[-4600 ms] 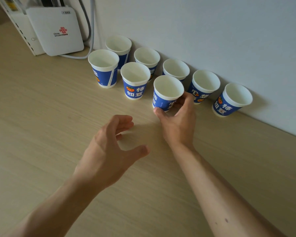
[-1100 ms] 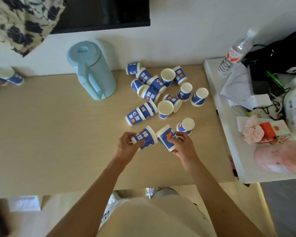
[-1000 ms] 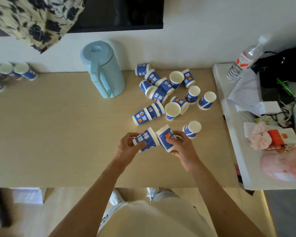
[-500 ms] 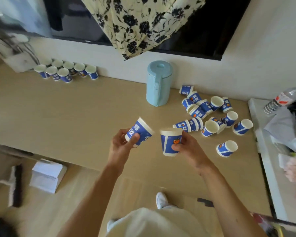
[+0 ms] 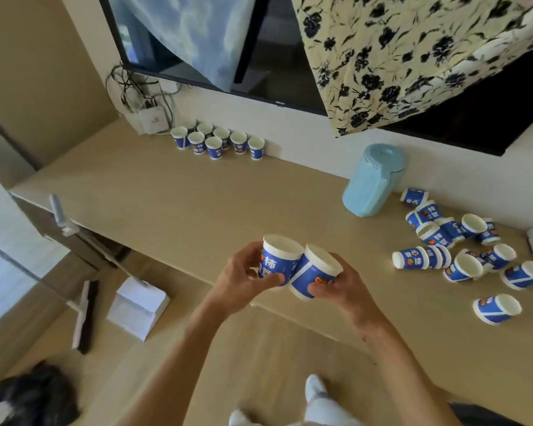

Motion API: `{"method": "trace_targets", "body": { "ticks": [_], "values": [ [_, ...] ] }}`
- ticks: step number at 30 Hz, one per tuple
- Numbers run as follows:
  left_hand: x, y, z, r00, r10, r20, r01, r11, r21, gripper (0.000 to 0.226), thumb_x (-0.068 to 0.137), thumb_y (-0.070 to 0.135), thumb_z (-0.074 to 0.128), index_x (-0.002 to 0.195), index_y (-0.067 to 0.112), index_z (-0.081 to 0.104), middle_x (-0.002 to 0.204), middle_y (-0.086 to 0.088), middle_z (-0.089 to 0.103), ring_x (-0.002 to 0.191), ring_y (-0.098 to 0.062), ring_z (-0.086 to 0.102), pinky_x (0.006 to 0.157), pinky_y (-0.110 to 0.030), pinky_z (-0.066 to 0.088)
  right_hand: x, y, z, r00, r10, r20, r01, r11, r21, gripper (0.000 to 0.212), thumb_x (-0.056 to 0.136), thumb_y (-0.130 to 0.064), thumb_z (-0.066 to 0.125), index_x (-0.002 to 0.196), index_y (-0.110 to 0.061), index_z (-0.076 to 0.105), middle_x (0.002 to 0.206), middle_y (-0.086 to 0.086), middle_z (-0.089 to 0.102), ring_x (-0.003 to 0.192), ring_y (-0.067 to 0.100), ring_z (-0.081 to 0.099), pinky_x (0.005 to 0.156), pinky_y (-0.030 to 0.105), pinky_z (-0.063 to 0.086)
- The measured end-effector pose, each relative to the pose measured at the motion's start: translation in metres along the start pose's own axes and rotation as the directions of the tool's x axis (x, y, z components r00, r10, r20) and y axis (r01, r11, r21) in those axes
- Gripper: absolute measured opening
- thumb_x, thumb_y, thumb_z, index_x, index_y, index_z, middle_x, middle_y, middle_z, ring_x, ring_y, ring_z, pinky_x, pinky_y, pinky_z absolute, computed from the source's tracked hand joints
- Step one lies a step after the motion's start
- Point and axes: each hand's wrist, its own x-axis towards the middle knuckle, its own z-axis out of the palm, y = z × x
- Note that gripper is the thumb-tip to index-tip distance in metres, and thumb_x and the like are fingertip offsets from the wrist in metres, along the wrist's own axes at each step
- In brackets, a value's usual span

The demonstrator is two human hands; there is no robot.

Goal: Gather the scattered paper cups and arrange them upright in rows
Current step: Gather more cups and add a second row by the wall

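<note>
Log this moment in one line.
left hand: grips left cup | right hand: grips right cup | rows: upright at wall | loose cups: beside jug

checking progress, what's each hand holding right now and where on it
One cup each, held round the side wall: left hand on the left cup, right hand on the right cup.

paper cups point(image 5: 282, 259), matt wood-grain desk point(image 5: 179, 204)

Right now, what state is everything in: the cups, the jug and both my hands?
Left hand, grips left cup, mouth up.
Right hand, grips right cup, tilted.
Rowed cups, upright by the wall.
Scattered cups, many on their sides.
Blue jug, upright, lid on.
</note>
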Motion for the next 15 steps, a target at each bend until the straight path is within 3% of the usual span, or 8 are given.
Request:
{"method": "trace_targets", "body": {
  "ticks": [6,11,15],
  "values": [
    [0.023,-0.017,-0.037,0.999,0.005,-0.032,-0.004,1.000,0.017,0.053,0.066,0.034,0.084,0.115,0.027,0.065,0.103,0.001,0.076,0.095,-0.024,0.071,0.084,-0.047,0.055,0.036,-0.005,0.031,0.999,0.035,0.008,-0.035,0.999,-0.005,0.063,0.060,-0.029,0.088,0.117,-0.018,0.066,0.103,0.005,0.074,0.094,0.017,0.068,0.081,0.030,0.056],
    [0.074,-0.031,-0.061,0.997,-0.004,-0.078,0.012,0.995,0.097,0.055,0.064,0.039,0.084,0.114,0.037,0.061,0.103,0.010,0.074,0.089,-0.015,0.070,0.078,-0.033,0.055,0.100,-0.002,0.040,0.999,0.036,0.014,-0.036,0.999,-0.002,0.063,0.059,-0.030,0.088,0.118,-0.022,0.067,0.109,0.018,0.070,0.095,0.021,0.066,0.083,0.034,0.058],
    [0.118,-0.035,-0.092,0.989,-0.032,-0.143,0.055,0.986,0.157,0.056,0.063,0.038,0.085,0.112,0.044,0.057,0.103,0.020,0.071,0.088,-0.006,0.069,0.073,-0.017,0.052,0.164,0.003,0.057,0.997,0.057,0.045,-0.058,0.998,0.014,0.061,0.057,-0.031,0.089,0.115,-0.029,0.068,0.103,0.004,0.074,0.093,0.016,0.068,0.080,0.030,0.057]
  ]
}}
